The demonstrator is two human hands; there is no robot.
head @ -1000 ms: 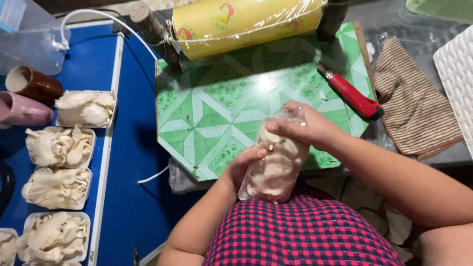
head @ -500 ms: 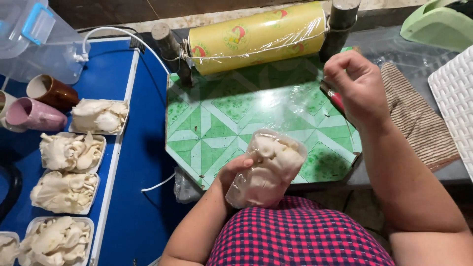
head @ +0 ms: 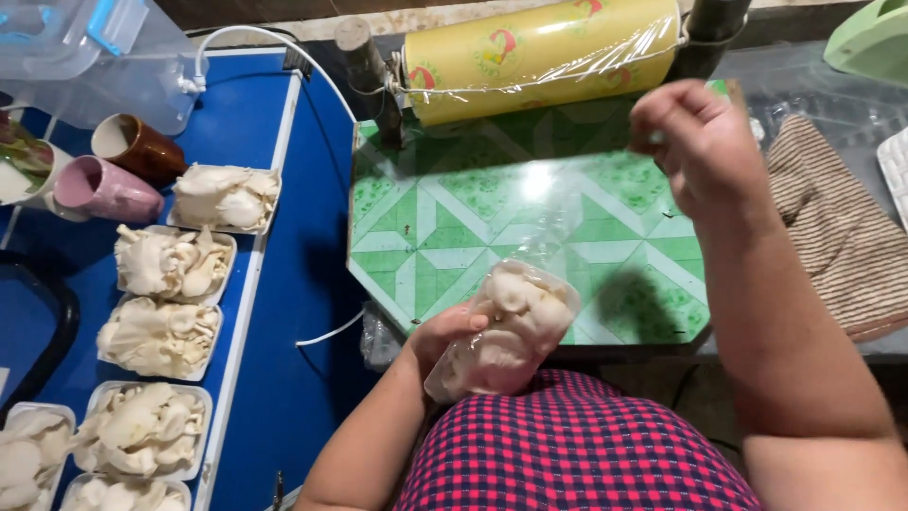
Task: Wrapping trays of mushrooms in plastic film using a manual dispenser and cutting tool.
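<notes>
Left hand: the left hand (head: 443, 333) was clamped on the side of a tray of mushrooms (head: 506, 331), fingers wrapped round its near edge, holding it tilted just above the lap.
Tray: pale oyster-type mushrooms, already under clear film, sat right at the front edge of the green board, over the checked red-and-navy shirt (head: 577, 445).
Right hand: the right hand (head: 700, 147) was up in the air over the far right part of the board, fingers pinched together. Looked like it had a bit of clear film in the pinch, but honestly I couldn't tell for sure.
Surface: a green patterned board (head: 454, 227) with white diamond lines, pretty shiny, light glare near the middle.
Wrap roll: a big yellow roll of cling film (head: 539, 57) was mounted across the back of the board, between two dark posts.
Left side: a blue table (head: 284, 284) with more filled mushroom trays (head: 156, 336) lined up in a column, well apart from the hands.
Cups: a pink cup (head: 99, 189) and a brown cup (head: 137, 147) lay on their sides near the back of the table.
Right side: a striped brown cloth (head: 842, 237) lay just beside the board.
Room: dim, a white cable (head: 236, 43) ran along the back.
</notes>
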